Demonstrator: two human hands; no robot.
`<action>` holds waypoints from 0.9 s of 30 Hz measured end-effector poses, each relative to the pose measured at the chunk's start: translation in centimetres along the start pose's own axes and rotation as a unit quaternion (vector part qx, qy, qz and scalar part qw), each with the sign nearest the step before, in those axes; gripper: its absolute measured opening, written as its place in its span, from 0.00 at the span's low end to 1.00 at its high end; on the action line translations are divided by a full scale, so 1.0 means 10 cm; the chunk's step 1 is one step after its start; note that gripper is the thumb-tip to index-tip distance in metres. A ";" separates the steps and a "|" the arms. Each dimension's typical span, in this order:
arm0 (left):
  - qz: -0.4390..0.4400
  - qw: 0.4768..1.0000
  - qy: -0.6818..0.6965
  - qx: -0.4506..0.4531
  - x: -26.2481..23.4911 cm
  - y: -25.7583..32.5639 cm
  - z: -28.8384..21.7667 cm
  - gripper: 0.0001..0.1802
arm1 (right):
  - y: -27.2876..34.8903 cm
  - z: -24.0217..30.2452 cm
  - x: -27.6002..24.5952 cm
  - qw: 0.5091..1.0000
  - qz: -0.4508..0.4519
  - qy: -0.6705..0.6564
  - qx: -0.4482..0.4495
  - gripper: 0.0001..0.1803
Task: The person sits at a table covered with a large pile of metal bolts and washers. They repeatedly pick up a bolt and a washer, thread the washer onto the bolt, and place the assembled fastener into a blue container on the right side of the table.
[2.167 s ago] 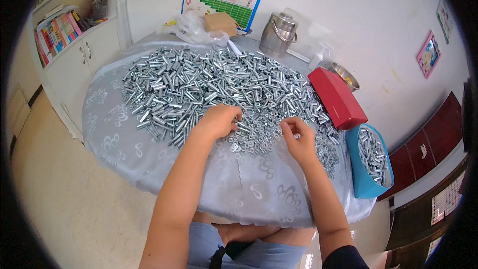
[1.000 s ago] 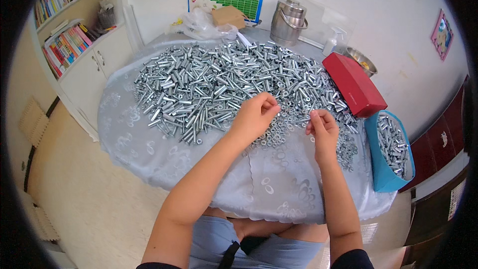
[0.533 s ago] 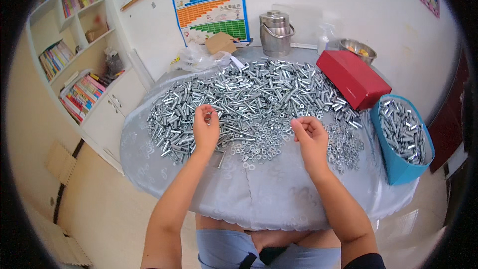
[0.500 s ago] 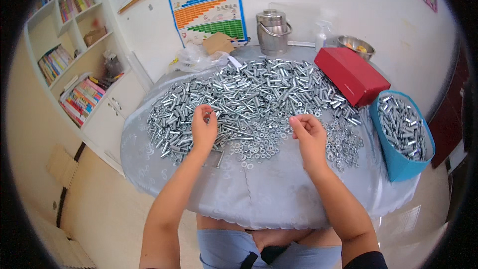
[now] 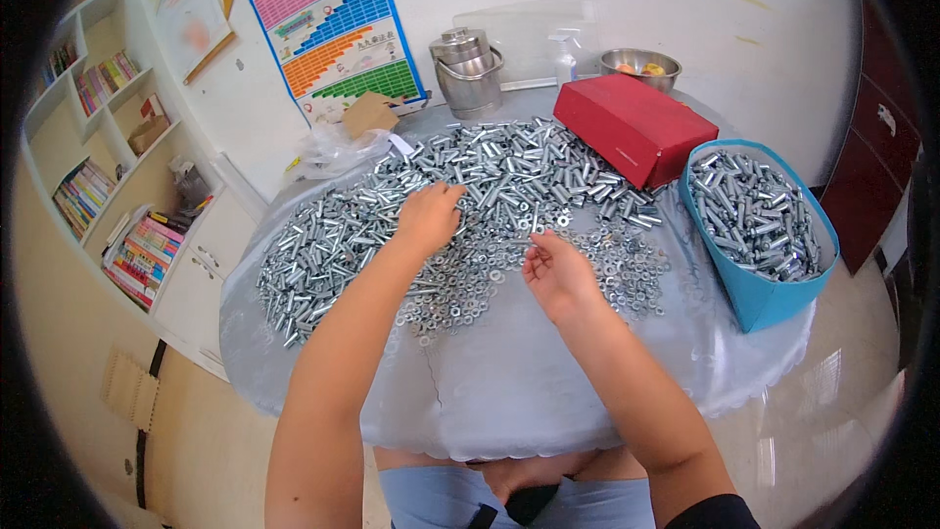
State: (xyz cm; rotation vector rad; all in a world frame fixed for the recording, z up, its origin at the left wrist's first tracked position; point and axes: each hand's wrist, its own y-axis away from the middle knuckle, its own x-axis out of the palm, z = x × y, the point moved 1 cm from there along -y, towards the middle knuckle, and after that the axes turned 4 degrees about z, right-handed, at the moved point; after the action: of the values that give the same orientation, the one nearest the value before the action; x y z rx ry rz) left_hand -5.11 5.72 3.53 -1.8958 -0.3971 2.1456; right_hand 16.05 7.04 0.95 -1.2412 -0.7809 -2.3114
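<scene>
Bolts (image 5: 460, 186) lie in a broad silver heap across the far half of the round bench (image 5: 509, 382), with a looser scatter of washers and nuts (image 5: 470, 289) spread nearer the person. The left hand (image 5: 429, 217) rests knuckles-up on the near edge of the heap, fingers curled down into the pieces; whether its grip has closed on a bolt cannot be told, since the fingertips are hidden. The right hand (image 5: 556, 274) hovers over the washers with thumb and forefinger pinched together, and it seems to hold one small piece, though that is too small to be sure of. To do this well, I would judge it best to draw a single bolt clear of the heap by its shank rather than rake several, and to keep the washer pinched by its rim so the hole stays free. Both hands should meet over the bare cloth, away from the blue bin (image 5: 774, 304) of pieces and the red box (image 5: 632, 122).
</scene>
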 end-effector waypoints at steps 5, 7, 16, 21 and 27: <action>-0.001 0.985 0.162 -0.066 0.08 -0.29 -0.06 0.15 | -0.04 0.01 -0.06 0.999 0.004 -0.029 0.012 0.14; 0.000 0.955 0.285 -0.084 0.13 -0.40 -0.13 0.15 | -0.03 0.04 -0.04 0.999 0.008 -0.037 0.014 0.13; 0.020 0.946 0.277 -0.166 0.44 -0.51 -0.27 0.17 | -0.07 0.04 -0.06 0.999 0.004 -0.032 0.028 0.10; -0.097 0.934 0.324 -0.118 0.45 -0.43 -0.13 0.16 | -0.04 -0.02 -0.02 1.000 0.002 -0.001 0.023 0.10; -0.211 0.616 0.723 -0.232 0.16 0.10 -0.56 0.17 | 0.07 0.01 0.07 0.990 -0.016 0.106 -0.090 0.06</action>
State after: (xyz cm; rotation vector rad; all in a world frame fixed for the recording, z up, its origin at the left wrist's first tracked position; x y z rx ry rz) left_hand 0.25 5.55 1.05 -2.6366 -0.8523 -0.2126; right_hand 16.17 6.51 1.76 -1.0359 -0.5324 -2.5344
